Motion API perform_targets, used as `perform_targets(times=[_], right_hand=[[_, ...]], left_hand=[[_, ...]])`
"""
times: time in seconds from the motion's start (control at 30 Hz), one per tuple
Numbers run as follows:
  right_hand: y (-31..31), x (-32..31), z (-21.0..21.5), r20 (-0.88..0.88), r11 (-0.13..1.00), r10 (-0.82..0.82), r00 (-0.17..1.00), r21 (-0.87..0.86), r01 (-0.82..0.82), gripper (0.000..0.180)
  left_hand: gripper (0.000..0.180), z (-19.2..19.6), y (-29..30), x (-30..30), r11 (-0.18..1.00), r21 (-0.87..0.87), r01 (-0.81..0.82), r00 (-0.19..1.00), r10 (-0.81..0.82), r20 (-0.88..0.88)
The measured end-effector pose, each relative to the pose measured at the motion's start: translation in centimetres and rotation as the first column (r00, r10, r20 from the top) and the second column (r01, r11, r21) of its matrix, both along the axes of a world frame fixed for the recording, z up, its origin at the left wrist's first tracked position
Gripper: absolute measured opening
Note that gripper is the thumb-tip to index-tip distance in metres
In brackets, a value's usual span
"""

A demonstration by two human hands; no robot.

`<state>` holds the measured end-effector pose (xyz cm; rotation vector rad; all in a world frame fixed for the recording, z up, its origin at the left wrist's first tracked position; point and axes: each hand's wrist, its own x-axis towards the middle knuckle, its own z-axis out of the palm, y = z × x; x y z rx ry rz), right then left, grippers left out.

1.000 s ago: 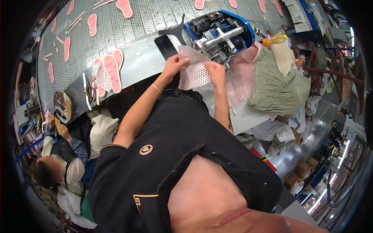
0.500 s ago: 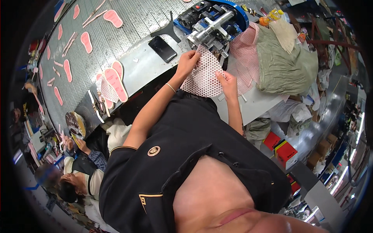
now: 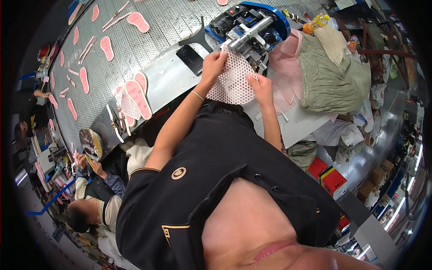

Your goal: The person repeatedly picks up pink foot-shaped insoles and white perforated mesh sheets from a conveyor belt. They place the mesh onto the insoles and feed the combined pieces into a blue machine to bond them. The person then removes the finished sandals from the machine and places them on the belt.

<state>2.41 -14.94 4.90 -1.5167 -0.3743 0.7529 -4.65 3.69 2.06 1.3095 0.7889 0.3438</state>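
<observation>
Both my hands hold up a thin pinkish-white perforated sheet (image 3: 234, 83) with a honeycomb pattern of holes and a rounded lower edge. Its upper left edge is pinched in my left hand (image 3: 214, 66). On its right edge, the thumb and fingers of my right hand (image 3: 262, 88) are closed. The sheet's narrow top end lies at the metal rollers of a blue machine (image 3: 245, 33), overlapping them in view; I cannot tell whether it touches. A black phone (image 3: 191, 59) lies on the metal table edge (image 3: 168, 85), left of my left hand.
Pink insoles (image 3: 137, 99) are stacked at the left table edge, and several more lie across the mesh conveyor (image 3: 153, 42). On the right, a green cloth (image 3: 333, 78) covers pink perforated material (image 3: 286, 67). A co-worker (image 3: 96, 198) sits at lower left beside a round tin (image 3: 91, 143).
My hands have raised the sheet slightly, and its top end now reaches across the machine's front roller. Another person's hand has appeared at the conveyor's far left edge.
</observation>
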Motion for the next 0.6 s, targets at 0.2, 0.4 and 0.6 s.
perform_targets(times=[0.2,0.4,0.6], right_hand=[[5.3,0.9,-1.0,0.136,0.994,-0.016,0.991,-0.106,0.031,0.021],[6.1,0.9,-3.4,0.395,0.948,0.004,0.919,-0.295,0.123,0.029],[4.5,1.0,-0.9,0.448,0.931,-0.064,0.892,-0.296,0.215,0.029]], left_hand=[[0.018,-0.1,2.6,-2.2,0.993,-0.085,-0.08,0.987,0.091,0.131],[0.022,-1.1,0.4,-6.7,0.963,-0.24,-0.122,0.988,0.142,0.066],[0.041,-1.9,-4.6,-6.6,0.879,-0.416,0.233,0.972,-0.205,0.112]])
